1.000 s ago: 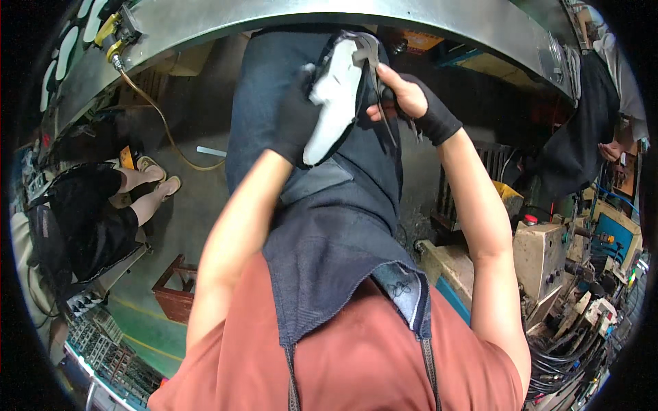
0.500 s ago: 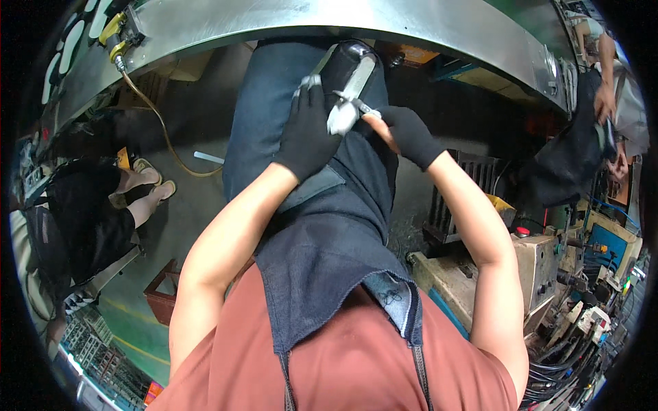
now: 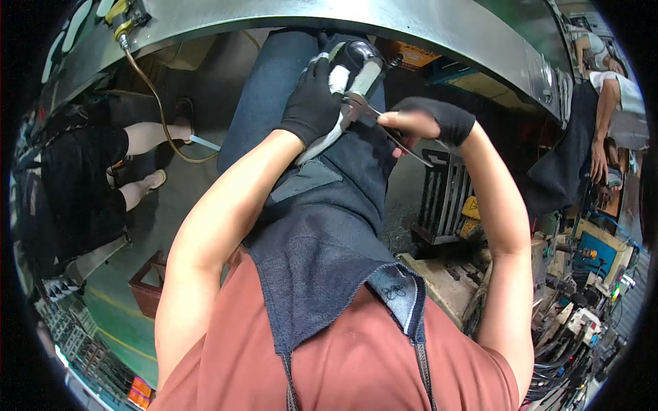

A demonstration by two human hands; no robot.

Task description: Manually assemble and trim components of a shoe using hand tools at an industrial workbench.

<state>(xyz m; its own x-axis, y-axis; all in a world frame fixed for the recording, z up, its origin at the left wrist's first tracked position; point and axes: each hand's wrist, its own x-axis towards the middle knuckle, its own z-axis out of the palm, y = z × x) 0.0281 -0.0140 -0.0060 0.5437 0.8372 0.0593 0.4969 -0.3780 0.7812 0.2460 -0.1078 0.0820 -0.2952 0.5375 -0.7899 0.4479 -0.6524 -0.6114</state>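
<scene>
On my lap lies a dark shoe [image 3: 358,55] with a pale strip along its edge, its shiny rounded end toward the metal bench. My left hand [image 3: 315,99], in a black glove with light fingertips, closes around its left side. White material shows beside those fingers. Steel pincers [image 3: 358,104] have their jaws against the shoe's pale edge. The handles spread toward my right hand [image 3: 425,122], one sticking out below it. This hand grips the pincers; it has a dark glove with bare thumb and fingers and is partly blurred.
A metal bench [image 3: 329,15] runs ahead of my knees. On its left sits a yellow tool [image 3: 123,19] with a hose [image 3: 156,103]. A slatted black rack [image 3: 442,198] stands right of my lap, a brown crate [image 3: 145,286] at lower left. People work on both sides.
My right hand has moved right and turned, and the pincers' handles now show spread apart. My left hand has shifted slightly up. The person at left has moved their feet.
</scene>
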